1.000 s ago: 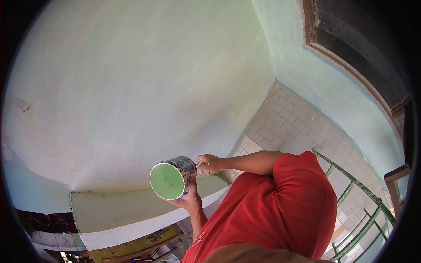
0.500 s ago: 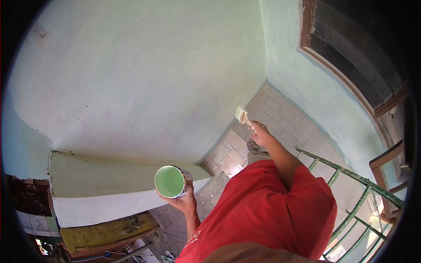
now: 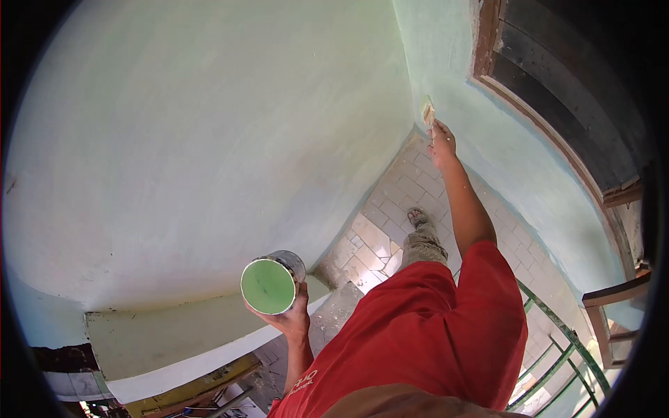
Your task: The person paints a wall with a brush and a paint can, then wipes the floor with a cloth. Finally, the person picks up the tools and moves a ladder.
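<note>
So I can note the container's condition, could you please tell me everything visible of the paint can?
The paint can is round and looks metal, its dark outer wall smeared with pale paint. Its open mouth, rimmed in white, faces the camera and shows light green paint with a darker streak; how full it is, I cannot tell. The left hand grips it from below and the side, holding it up in front of the wall's ledge.

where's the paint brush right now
In the head view, the brush is up in the right hand, right of centre, by the corner where the two walls meet.
</note>
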Demonstrator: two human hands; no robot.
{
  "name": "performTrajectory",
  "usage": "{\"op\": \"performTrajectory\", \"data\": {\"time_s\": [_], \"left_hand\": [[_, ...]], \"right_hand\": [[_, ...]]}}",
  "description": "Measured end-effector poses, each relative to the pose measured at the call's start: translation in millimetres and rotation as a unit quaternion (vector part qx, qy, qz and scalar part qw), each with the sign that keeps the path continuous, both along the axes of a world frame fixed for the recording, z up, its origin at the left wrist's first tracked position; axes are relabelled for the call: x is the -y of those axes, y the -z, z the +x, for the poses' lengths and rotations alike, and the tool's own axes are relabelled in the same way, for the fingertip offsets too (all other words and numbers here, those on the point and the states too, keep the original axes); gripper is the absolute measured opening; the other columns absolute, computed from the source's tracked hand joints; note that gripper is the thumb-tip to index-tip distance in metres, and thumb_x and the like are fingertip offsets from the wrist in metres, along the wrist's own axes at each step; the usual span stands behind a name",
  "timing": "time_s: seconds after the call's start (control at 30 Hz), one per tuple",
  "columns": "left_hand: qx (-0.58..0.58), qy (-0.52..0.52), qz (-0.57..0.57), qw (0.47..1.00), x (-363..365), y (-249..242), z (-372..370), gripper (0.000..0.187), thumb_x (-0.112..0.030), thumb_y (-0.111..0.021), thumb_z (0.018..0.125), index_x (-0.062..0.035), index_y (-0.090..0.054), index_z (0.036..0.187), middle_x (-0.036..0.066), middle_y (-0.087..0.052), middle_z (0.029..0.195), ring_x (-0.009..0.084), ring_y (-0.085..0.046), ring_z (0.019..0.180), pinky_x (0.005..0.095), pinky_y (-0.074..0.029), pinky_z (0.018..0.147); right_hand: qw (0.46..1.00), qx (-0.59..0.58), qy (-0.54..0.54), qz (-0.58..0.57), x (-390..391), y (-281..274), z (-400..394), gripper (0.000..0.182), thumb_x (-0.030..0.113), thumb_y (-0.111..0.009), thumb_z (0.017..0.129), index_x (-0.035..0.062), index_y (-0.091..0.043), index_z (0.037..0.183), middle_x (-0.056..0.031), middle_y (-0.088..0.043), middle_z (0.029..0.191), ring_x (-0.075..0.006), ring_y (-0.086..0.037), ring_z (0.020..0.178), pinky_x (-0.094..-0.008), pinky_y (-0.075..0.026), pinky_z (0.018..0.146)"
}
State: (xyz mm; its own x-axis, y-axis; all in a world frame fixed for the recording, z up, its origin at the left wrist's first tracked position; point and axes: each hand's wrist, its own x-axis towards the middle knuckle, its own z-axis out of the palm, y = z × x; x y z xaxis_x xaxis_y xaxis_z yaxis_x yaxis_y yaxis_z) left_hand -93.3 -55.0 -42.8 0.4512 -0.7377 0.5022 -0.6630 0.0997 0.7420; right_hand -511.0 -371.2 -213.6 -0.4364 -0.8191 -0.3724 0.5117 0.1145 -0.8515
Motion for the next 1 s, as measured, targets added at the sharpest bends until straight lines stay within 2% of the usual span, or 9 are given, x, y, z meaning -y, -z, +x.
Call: {"op": "performTrajectory", "data": {"time_s": [0.1,0.3,0.5,0.67,0.73,0.83,0.93,0.97,1.0], "left_hand": [[0.029,0.011,0.013,0.999,39.4,-5.5,-38.0,0.104,-0.013,-0.095,0.063,-0.0016,-0.034,0.147,0.015,-0.046,0.138,0.0282,-0.05,0.127,0.0454,-0.041,0.11],[-0.084,0.004,0.03,0.996,95.3,-18.6,-84.4,0.102,-0.014,-0.094,0.064,-0.0001,-0.034,0.145,0.016,-0.048,0.136,0.0291,-0.053,0.121,0.0453,-0.044,0.106],[-0.107,-0.015,0.093,0.99,131.3,-58.4,-116.3,0.091,-0.008,-0.094,0.065,0.0035,-0.045,0.141,0.016,-0.057,0.13,0.0278,-0.06,0.111,0.0406,-0.052,0.096],[-0.043,-0.033,0.075,0.996,153.1,-68.9,-133.2,0.082,-0.01,-0.093,0.065,0.004,-0.053,0.135,0.014,-0.062,0.123,0.0265,-0.063,0.106,0.0399,-0.053,0.094],[-0.043,-0.029,0.061,0.997,158.3,-69.3,-138.8,0.081,-0.013,-0.094,0.066,0.0041,-0.055,0.133,0.014,-0.063,0.122,0.0269,-0.063,0.105,0.0407,-0.053,0.095],[-0.066,-0.028,0.056,0.996,150.9,-66.8,-140.2,0.084,-0.016,-0.095,0.066,0.0038,-0.052,0.136,0.015,-0.062,0.126,0.0273,-0.062,0.108,0.0414,-0.051,0.097],[-0.045,-0.041,0.057,0.996,139.0,-56.8,-134.6,0.086,-0.016,-0.095,0.067,0.0035,-0.05,0.138,0.016,-0.059,0.129,0.0271,-0.061,0.111,0.0415,-0.051,0.099],[-0.047,-0.043,0.057,0.996,136.2,-56.3,-136.3,0.086,-0.016,-0.095,0.067,0.0035,-0.05,0.138,0.016,-0.059,0.129,0.0271,-0.061,0.111,0.0415,-0.051,0.099],[-0.068,-0.036,0.045,0.996,134.5,-55.0,-138.1,0.087,-0.016,-0.095,0.068,0.0035,-0.049,0.139,0.016,-0.059,0.131,0.027,-0.06,0.113,0.0415,-0.051,0.099]], "right_hand": [[0.996,-0.011,0.077,-0.051,101.0,-22.4,-45.5,0.031,0.027,-0.063,0.104,0.015,-0.062,0.133,-0.0097,-0.07,0.1,-0.0052,-0.037,0.053,-0.0238,-0.03,0.045],[0.98,-0.19,0.024,-0.046,232.0,-13.3,-26.7,0.034,0.027,-0.062,0.104,0.0079,-0.063,0.132,-0.0071,-0.07,0.088,-0.0129,-0.058,0.066,-0.0306,-0.047,0.06],[0.959,-0.225,-0.023,-0.17,79.5,-27.6,196.5,0.035,0.02,-0.058,0.104,-0.0039,-0.061,0.129,-0.0247,-0.071,0.104,-0.034,-0.071,0.089,-0.0411,-0.055,0.082],[0.899,-0.129,-0.359,-0.215,-33.6,-44.7,236.7,0.036,0.021,-0.058,0.103,-0.0027,-0.063,0.13,-0.0267,-0.071,0.115,-0.0383,-0.072,0.106,-0.0401,-0.055,0.09],[0.81,-0.132,-0.491,-0.293,1.1,-42.8,196.2,0.037,0.022,-0.06,0.101,-0.0023,-0.066,0.128,-0.0255,-0.072,0.116,-0.0371,-0.072,0.106,-0.0404,-0.055,0.091],[0.877,-0.09,-0.427,-0.199,120.0,-18.8,96.8,0.036,0.022,-0.067,0.098,-0.0017,-0.072,0.124,-0.0058,-0.07,0.086,-0.01,-0.062,0.078,-0.0268,-0.049,0.073],[0.923,-0.129,-0.335,-0.138,195.3,-47.4,-20.4,0.029,0.015,-0.068,0.096,-0.0029,-0.074,0.119,-0.0052,-0.072,0.093,-0.0128,-0.064,0.081,-0.0256,-0.049,0.078],[0.933,-0.158,-0.298,-0.126,208.2,-56.9,-44.3,0.027,0.016,-0.067,0.099,0.004,-0.073,0.123,0.0012,-0.062,0.085,-0.0023,-0.036,0.059,-0.0219,-0.026,0.049],[0.95,-0.13,-0.271,-0.087,222.0,-54.5,-63.5,0.028,0.019,-0.068,0.099,0.0058,-0.072,0.124,0.0011,-0.062,0.085,-0.0024,-0.036,0.059,-0.0216,-0.026,0.05]]}}
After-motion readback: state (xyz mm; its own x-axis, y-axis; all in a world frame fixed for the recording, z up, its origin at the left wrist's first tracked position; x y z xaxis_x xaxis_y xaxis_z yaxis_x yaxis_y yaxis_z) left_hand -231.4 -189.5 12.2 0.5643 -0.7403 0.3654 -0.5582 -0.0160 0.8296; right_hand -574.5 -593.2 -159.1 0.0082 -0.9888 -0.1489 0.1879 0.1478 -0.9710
